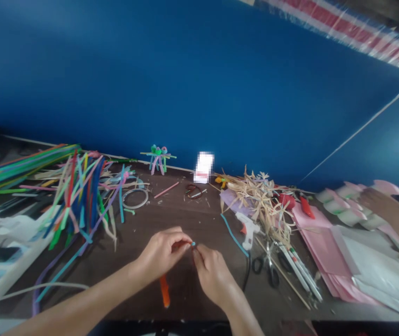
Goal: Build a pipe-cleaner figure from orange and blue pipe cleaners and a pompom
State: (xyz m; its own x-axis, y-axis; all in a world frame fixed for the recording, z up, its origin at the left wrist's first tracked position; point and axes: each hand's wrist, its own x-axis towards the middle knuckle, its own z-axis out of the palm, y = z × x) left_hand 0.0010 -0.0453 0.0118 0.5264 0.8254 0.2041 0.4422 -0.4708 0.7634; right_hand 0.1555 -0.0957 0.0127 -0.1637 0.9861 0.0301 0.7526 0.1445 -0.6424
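My left hand [160, 254] and my right hand [213, 275] meet above the dark wooden table [185, 210], fingertips pinching a small twist of pipe cleaner [192, 243]. A tiny blue tip shows beyond the fingers, and the rest of the twist is hidden by them. An orange pipe cleaner [164, 291] hangs below my left hand, and it seems to be the same piece. The nearest other thing to my right hand is a teal pipe cleaner [233, 235].
A heap of multicoloured pipe cleaners [76, 196] lies at left, beside a white power strip [3, 266]. To the right are a hot glue gun [247, 229], scissors [268, 266], dried straw [260, 200] and pink paper sheets [321, 247]. Another person's hand [377, 203] touches pink paper flowers [349, 203].
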